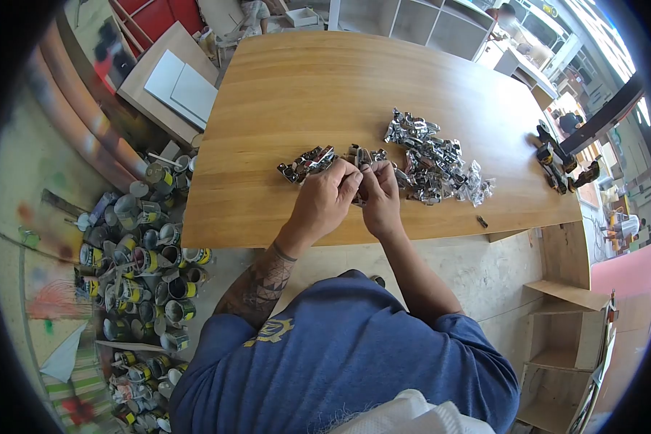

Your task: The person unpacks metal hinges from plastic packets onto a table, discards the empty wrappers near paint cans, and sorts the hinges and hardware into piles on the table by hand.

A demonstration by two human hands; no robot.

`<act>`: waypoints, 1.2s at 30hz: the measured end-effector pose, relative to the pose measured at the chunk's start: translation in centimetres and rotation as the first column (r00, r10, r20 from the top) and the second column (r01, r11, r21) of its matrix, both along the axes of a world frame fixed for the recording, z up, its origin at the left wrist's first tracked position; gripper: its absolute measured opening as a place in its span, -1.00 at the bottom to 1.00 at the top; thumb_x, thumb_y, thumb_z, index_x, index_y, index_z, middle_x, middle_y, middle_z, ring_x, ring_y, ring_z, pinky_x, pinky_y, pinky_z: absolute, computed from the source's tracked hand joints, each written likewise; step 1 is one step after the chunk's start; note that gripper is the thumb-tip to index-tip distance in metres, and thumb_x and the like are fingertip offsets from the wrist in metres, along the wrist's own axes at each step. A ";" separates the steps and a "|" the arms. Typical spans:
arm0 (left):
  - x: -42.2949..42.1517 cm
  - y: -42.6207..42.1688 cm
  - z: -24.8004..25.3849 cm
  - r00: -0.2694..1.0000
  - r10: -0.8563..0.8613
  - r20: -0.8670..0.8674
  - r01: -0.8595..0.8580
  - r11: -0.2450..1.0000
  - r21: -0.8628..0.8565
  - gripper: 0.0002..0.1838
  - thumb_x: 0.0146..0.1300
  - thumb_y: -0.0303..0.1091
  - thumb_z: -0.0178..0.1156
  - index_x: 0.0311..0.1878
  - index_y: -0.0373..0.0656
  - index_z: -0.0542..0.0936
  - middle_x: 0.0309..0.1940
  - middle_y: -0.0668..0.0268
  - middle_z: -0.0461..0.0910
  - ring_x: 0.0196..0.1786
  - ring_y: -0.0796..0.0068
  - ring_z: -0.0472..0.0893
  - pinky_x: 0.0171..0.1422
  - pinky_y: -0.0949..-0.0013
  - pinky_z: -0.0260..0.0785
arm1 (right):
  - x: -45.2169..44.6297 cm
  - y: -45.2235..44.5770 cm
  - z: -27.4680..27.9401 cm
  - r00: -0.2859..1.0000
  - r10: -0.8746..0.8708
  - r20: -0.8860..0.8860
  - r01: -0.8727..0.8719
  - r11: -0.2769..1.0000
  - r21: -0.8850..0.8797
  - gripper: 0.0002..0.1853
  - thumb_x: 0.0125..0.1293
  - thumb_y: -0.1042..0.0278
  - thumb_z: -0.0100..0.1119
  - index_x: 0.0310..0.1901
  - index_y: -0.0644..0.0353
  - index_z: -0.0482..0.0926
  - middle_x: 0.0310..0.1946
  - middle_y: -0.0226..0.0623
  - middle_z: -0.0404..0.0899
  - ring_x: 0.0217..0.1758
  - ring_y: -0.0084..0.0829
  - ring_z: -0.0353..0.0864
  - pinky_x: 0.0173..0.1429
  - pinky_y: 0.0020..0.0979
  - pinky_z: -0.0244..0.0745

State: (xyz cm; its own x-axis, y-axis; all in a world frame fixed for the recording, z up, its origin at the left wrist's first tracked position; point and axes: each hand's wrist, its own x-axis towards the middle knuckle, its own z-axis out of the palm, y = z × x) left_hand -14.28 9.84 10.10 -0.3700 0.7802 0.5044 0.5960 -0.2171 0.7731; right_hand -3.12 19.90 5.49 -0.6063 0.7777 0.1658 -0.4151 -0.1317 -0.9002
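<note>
My left hand [324, 197] and my right hand [380, 199] meet over the near part of the wooden table [304, 87], fingers pinched together. Between and just beyond them is a shiny metal cabinet hinge [359, 153], partly covered by my fingers. A small group of hinges [307, 163] lies just left of my left hand. To the right of my right hand spreads a larger heap of similar hinges [434, 163], with a crumpled clear plastic bag [476, 186] at its right end.
A small dark metal piece [482, 221] lies near the table's front edge. Dark power tools [552, 165] rest at the right edge. Many used paint cans [145, 260] crowd the floor at left. Wooden shelving [557, 340] stands at right. Other people are partly visible at the back.
</note>
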 end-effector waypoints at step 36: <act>-4.6 -3.4 0.5 0.890 0.398 -0.223 -0.401 0.915 0.034 -0.94 0.51 -0.38 0.25 -0.13 -0.14 0.62 -0.38 0.04 0.70 -0.34 -0.06 0.74 -0.29 0.04 0.55 | -3.9 -3.6 3.4 0.983 -0.135 0.121 0.050 0.842 0.538 -0.57 0.48 0.58 -0.13 0.35 0.43 0.22 0.12 -0.06 0.26 0.06 -0.37 0.32 0.19 -0.35 0.37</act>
